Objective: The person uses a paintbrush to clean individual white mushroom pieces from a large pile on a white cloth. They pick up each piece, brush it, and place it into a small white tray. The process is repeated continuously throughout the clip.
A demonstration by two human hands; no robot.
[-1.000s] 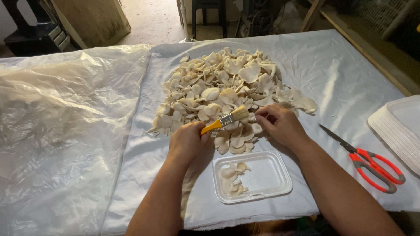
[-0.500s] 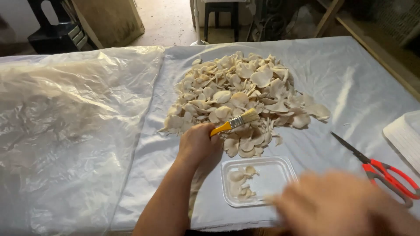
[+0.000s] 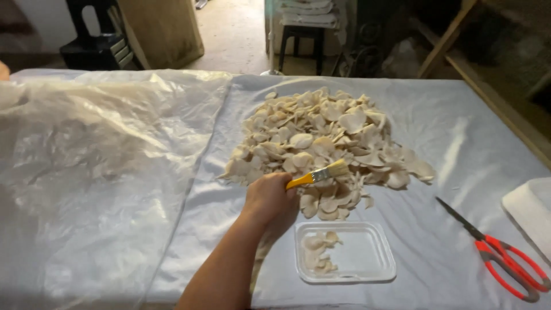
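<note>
Small produce-packing workroom: plastic-sheeted table (image 3: 143, 172), mushroom heap (image 3: 327, 143), packing tray (image 3: 367, 275), scissors (image 3: 499, 258).

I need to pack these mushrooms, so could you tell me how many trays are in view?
2: a clear plastic tray near the left hand, and white foam trays at the right edge, possibly several stacked.

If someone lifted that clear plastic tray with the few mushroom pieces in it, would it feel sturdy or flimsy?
Probably flimsy: the clear tray looks thin-walled and would likely flex if lifted by one rim. It seems very light, holding only a few mushroom pieces, so a push would probably slide it easily on the smooth plastic sheet. Being low and flat, it should hardly tip.
</note>
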